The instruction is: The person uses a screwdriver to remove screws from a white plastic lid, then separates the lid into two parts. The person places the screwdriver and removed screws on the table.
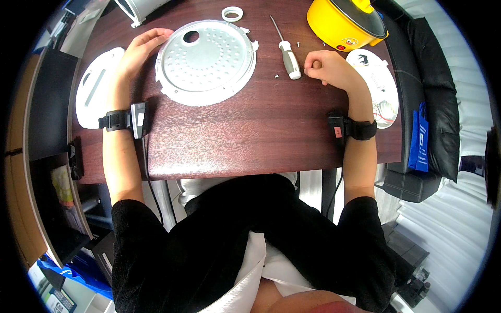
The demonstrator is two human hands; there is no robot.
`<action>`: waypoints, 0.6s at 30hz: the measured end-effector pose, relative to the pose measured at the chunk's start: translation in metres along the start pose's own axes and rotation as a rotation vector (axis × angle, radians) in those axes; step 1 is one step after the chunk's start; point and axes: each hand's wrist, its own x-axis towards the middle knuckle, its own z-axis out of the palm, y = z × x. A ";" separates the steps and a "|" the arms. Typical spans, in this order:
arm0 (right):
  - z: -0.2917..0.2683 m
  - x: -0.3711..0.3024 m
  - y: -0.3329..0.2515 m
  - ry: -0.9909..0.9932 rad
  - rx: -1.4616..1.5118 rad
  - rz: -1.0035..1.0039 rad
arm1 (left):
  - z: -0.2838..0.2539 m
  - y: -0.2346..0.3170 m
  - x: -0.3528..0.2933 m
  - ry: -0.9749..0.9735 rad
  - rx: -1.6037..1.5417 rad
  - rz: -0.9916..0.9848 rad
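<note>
A round pale-metal disc with rows of raised dimples and one dark round hole lies on the table in front of me. At its upper left edge, my left hand rests with fingers stretched out, the fingertips at the rim. My right hand is curled closed above the table, to the right of a screwdriver with a grey and white handle. Whatever is in its fingers, if anything, is hidden. Small screws lie near the screwdriver.
A yellow electric pot with a lid stands at the far right. White oval plastic parts lie at either side, one with wires and one with a slot. A white ring sits beyond the disc. Cables hang from both wrist devices.
</note>
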 end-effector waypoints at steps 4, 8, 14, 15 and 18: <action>0.000 0.005 0.004 0.290 0.041 -0.076 | -0.002 -0.003 0.000 -0.030 -0.024 0.028; 0.008 0.020 0.011 0.406 0.230 -0.082 | 0.001 0.001 0.000 -0.041 -0.029 0.036; 0.014 0.036 0.023 0.370 0.250 -0.018 | 0.001 -0.005 0.002 -0.025 -0.021 0.078; 0.014 0.036 0.023 0.369 0.247 -0.020 | -0.001 -0.008 0.003 -0.027 -0.013 0.086; 0.015 0.042 0.028 0.361 0.227 -0.085 | -0.003 -0.012 0.003 -0.008 0.022 0.136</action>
